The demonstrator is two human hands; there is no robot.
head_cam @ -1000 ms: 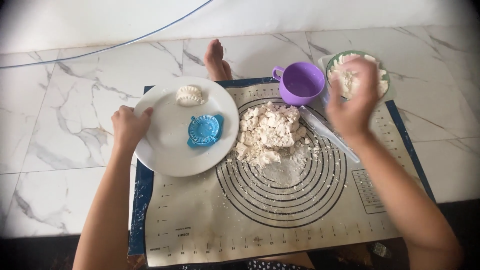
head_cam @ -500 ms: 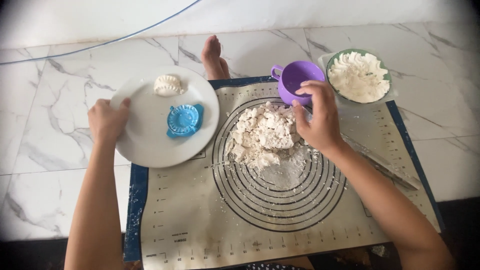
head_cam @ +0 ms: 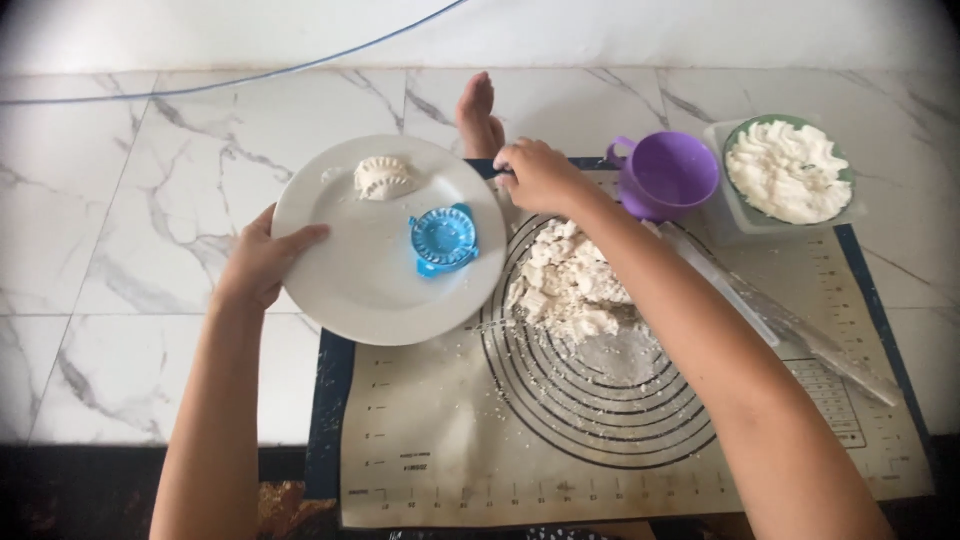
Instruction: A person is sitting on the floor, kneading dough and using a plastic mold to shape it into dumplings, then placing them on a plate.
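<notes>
My left hand (head_cam: 262,262) grips the white plate (head_cam: 350,290) at its left rim, thumb on top. The plate carries a blue dumpling press (head_cam: 443,238) and a dumpling (head_cam: 383,177). My right hand (head_cam: 538,175), fingers curled, touches the plate's far-right rim beside the purple cup (head_cam: 668,175).

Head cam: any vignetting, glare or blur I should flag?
Head view: corners darken, a clear vignette; light is soft and even, shadows faint under the plate; no harsh glare on the floor; the rolling pin looks slightly smeared; left hand and right hand are sharp.
</notes>
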